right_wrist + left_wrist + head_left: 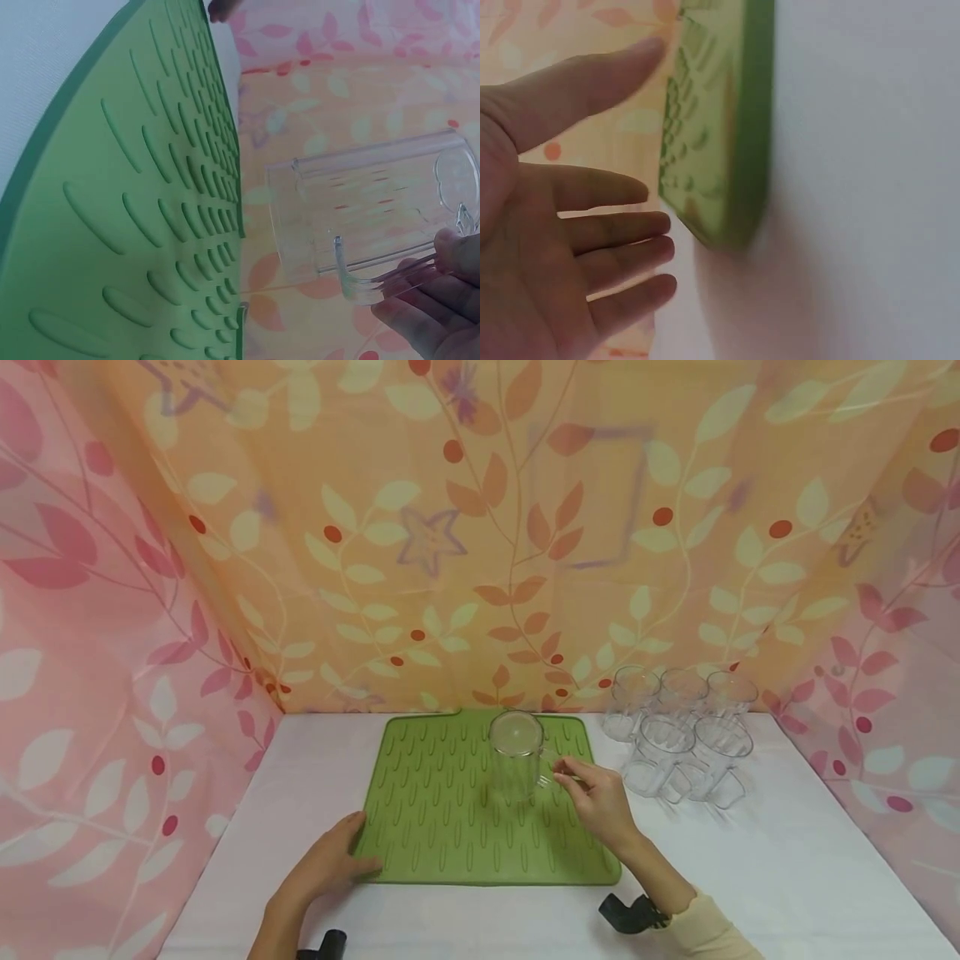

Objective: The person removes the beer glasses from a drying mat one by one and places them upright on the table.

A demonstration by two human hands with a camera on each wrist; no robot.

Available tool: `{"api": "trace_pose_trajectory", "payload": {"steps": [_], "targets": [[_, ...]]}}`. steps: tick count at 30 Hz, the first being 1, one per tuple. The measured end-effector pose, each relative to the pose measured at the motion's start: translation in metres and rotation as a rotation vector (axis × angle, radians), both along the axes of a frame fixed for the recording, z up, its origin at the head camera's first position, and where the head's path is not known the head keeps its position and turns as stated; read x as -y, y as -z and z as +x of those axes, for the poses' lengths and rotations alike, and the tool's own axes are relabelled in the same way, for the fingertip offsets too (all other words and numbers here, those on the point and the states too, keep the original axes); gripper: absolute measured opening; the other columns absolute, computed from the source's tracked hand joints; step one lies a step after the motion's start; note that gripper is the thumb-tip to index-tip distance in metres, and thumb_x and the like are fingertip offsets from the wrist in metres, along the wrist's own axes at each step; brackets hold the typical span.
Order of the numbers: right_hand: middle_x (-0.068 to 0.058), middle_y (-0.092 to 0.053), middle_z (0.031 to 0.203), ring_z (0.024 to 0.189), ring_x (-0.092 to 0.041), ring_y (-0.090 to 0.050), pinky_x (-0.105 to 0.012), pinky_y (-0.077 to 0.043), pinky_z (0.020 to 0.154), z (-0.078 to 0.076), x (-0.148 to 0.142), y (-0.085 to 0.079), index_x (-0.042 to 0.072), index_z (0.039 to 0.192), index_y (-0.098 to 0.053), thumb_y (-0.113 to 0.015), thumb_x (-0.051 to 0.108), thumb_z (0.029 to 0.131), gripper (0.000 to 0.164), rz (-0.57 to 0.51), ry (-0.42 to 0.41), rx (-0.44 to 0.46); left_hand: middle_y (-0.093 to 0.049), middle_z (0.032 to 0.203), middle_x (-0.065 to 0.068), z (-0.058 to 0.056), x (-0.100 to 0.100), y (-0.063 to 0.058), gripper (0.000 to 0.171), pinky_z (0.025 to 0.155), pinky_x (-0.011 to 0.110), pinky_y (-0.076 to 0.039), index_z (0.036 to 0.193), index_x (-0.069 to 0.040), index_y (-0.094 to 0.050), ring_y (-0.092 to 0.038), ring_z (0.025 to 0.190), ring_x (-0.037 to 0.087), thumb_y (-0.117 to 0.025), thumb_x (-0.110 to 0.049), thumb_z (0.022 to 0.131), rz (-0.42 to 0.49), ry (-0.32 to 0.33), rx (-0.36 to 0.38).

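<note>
A clear glass mug [516, 760] is held over the green ridged mat [442, 847]. My right hand [600, 797] pinches the mug's handle between thumb and fingers. In the right wrist view the clear mug [367, 206] stands off from the mat's surface, its handle in the right hand [439, 300]. At the mat's front left corner is my left hand [326, 864], thumb and fingers spread about the edge. The left wrist view shows this hand [577, 217] with its fingers nearly straight, beside the mat's thick rim [751, 135].
Several clear mugs [666, 735] stand grouped on the white table [750, 877] to the right of the mat. Patterned cloth [375, 610] hangs behind the table and along both sides. Black wrist devices [630, 914] show near the front edge.
</note>
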State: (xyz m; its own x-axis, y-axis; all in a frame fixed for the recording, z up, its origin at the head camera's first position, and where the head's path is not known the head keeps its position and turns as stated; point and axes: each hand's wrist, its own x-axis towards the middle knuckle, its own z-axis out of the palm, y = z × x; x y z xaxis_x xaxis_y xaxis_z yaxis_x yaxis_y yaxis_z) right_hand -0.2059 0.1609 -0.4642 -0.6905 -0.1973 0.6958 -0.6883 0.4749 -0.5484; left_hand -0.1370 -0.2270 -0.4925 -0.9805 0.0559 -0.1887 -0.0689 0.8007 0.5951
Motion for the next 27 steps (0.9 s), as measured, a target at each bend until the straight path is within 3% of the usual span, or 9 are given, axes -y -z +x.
{"api": "trace_pose_trajectory", "payload": {"steps": [8,15,19,27], "targets": [[-0.016,-0.074,0.087,0.075,-0.022,-0.073,-0.01,-0.055,0.068,0.001,0.001,-0.006,-0.007,0.096,-0.072,-0.074,-0.012,0.075,0.022,0.062,-0.06,-0.07,-0.046,0.145,0.028,-0.014,-0.017,-0.014,0.071,0.111,0.062,-0.034,0.144,0.002,-0.043,-0.04,0.135,0.049,-0.071,-0.031,0.088,0.119,-0.019,-0.064],[-0.01,-0.074,0.085,0.073,-0.019,-0.072,-0.014,-0.056,0.067,0.001,0.002,-0.013,-0.003,0.094,-0.071,-0.077,-0.01,0.071,0.025,0.131,-0.067,-0.202,-0.051,0.143,0.024,-0.024,-0.037,-0.023,0.06,0.106,0.052,-0.046,0.142,-0.001,-0.047,-0.052,0.128,0.044,-0.066,-0.03,0.093,0.349,-0.005,-0.073],[-0.007,-0.074,0.085,0.076,-0.019,-0.072,-0.021,-0.058,0.067,0.002,0.002,-0.016,0.0,0.092,-0.071,-0.079,-0.008,0.069,0.026,0.174,-0.062,-0.263,-0.056,0.138,0.019,-0.029,-0.049,-0.026,0.056,0.103,0.048,-0.049,0.139,-0.001,-0.051,-0.054,0.126,0.038,-0.065,-0.03,0.093,0.431,0.006,-0.091],[-0.007,-0.074,0.085,0.076,-0.02,-0.071,-0.028,-0.06,0.066,0.004,0.003,-0.019,0.001,0.093,-0.071,-0.08,-0.007,0.065,0.031,0.212,-0.082,-0.364,-0.061,0.132,0.017,-0.033,-0.067,-0.029,0.049,0.102,0.046,-0.051,0.134,0.0,-0.055,-0.057,0.125,0.034,-0.064,-0.028,0.095,0.465,0.013,-0.139]]}}
